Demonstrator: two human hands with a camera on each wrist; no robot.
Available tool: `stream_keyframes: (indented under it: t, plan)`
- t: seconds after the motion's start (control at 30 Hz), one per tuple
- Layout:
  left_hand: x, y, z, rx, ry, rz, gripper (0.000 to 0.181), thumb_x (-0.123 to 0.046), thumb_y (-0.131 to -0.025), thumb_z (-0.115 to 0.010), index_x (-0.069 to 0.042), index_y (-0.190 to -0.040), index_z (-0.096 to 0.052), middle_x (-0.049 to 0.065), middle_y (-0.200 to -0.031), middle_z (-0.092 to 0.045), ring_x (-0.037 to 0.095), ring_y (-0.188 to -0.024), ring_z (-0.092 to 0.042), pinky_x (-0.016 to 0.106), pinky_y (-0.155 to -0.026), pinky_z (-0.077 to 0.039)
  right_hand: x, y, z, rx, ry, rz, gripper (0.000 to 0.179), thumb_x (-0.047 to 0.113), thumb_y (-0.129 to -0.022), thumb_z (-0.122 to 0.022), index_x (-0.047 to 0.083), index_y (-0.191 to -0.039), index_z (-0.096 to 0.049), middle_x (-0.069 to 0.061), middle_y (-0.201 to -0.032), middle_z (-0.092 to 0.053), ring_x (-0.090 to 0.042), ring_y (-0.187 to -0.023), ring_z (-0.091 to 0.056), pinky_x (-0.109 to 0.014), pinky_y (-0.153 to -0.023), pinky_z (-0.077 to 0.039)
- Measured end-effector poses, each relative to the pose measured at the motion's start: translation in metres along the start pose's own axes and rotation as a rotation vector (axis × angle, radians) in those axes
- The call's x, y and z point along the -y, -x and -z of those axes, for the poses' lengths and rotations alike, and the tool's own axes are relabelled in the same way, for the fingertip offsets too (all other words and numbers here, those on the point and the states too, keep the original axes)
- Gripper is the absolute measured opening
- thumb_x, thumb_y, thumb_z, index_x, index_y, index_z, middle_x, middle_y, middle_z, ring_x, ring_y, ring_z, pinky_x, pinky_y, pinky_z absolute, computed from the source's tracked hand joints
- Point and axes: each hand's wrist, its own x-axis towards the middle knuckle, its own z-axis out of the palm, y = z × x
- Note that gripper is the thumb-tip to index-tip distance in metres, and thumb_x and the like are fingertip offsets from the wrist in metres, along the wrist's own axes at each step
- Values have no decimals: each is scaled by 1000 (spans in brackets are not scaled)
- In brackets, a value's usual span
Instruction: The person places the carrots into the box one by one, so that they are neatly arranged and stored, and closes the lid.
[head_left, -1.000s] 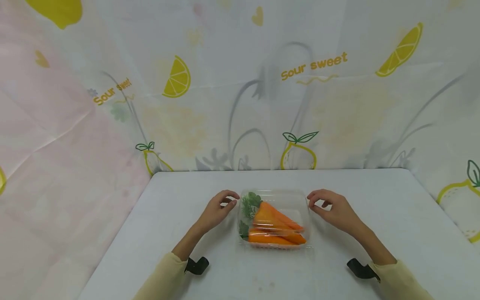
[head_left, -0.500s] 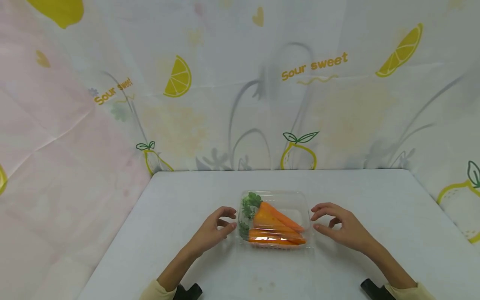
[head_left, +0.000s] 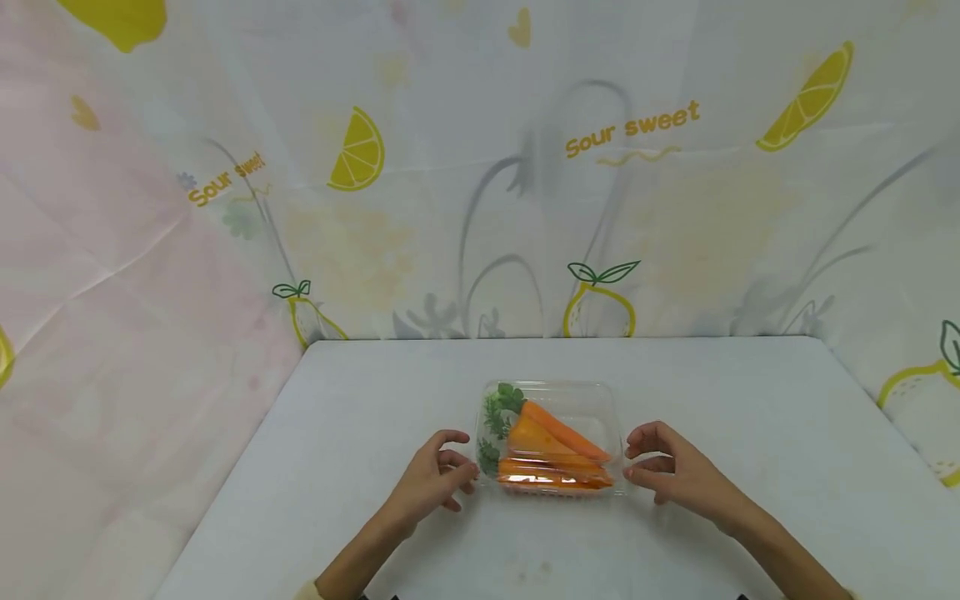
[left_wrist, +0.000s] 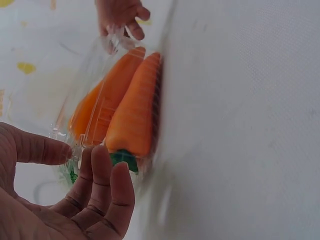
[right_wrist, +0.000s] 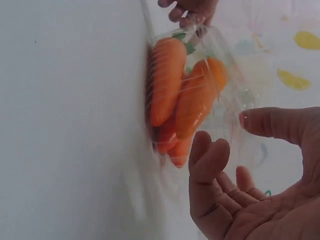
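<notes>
A clear plastic clamshell box point(head_left: 588, 402) lies on the white table with its lid down. Several orange carrots point(head_left: 543, 442) show through it, with green leafy tops point(head_left: 501, 410) on the left. My left hand point(head_left: 429, 482) is at the box's front left corner, fingers loosely bent and thumb tip right at the edge. Opposite it, my right hand point(head_left: 681, 472) is at the front right corner in a similar pose. In the right wrist view a gap shows between thumb and fingers of the right hand point(right_wrist: 235, 200), close to the clear rim.
The white table point(head_left: 375, 383) stretches out on all sides of the box. Behind it hangs a pale cloth backdrop point(head_left: 450, 208) printed with lemons and lettering. A few faint spots mark the tabletop in front of the box.
Both hands have come from the box's back corners along its sides to the front corners, toward the person. The box and carrots have stayed in place.
</notes>
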Motion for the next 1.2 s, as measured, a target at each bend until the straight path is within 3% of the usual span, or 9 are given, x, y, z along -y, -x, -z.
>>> stream_keyframes:
  t: [0.13,0.27,0.57,0.87,1.03,1.2]
  plan:
    - [0,1,-3,-1,11,21,50,-15,-93,-66,4,-133,-44,13,-91,-70,20,-72,-66,38,-56,-57,3,1,-4,38,-37,-103,53,25,-94,-68,2,-127,-35,-11,-100,-66,-25,-87,-66,-34,-55,-51]
    - [2,-1,-4,1,41,24,50,-14,-93,-65,4,-134,-42,11,-88,-69,21,-72,-66,38,-56,-58,4,0,-7,64,-65,-149,53,25,-95,-67,0,-125,-31,-10,-91,-70,-23,-78,-67,-29,-51,-49]
    - [5,-3,-4,52,170,80,53,-8,-92,-65,4,-136,-40,10,-84,-66,20,-70,-68,33,-52,-57,0,-1,-6,125,-169,-93,50,15,-95,-65,-2,-123,-27,-11,-86,-71,-17,-66,-62,-24,-50,-48]
    - [5,-6,-1,94,263,104,59,-5,-92,-64,5,-141,-33,10,-82,-65,19,-69,-68,39,-56,-59,-5,-2,-5,154,-298,-82,51,9,-94,-64,-3,-124,-25,-8,-77,-68,-9,-57,-51,-22,-50,-49]
    - [8,-7,-3,60,268,100,58,-9,-92,-64,4,-140,-35,11,-85,-66,22,-72,-69,40,-58,-59,-4,-1,-5,131,-264,-102,54,15,-94,-67,-3,-124,-26,-8,-80,-68,-11,-62,-55,-22,-49,-48]
    - [10,-5,-3,35,200,66,57,-14,-94,-65,4,-139,-37,14,-90,-68,24,-75,-70,40,-57,-59,-3,-1,-4,110,-175,-99,52,20,-95,-67,-2,-124,-29,-11,-84,-68,-18,-67,-60,-26,-50,-51]
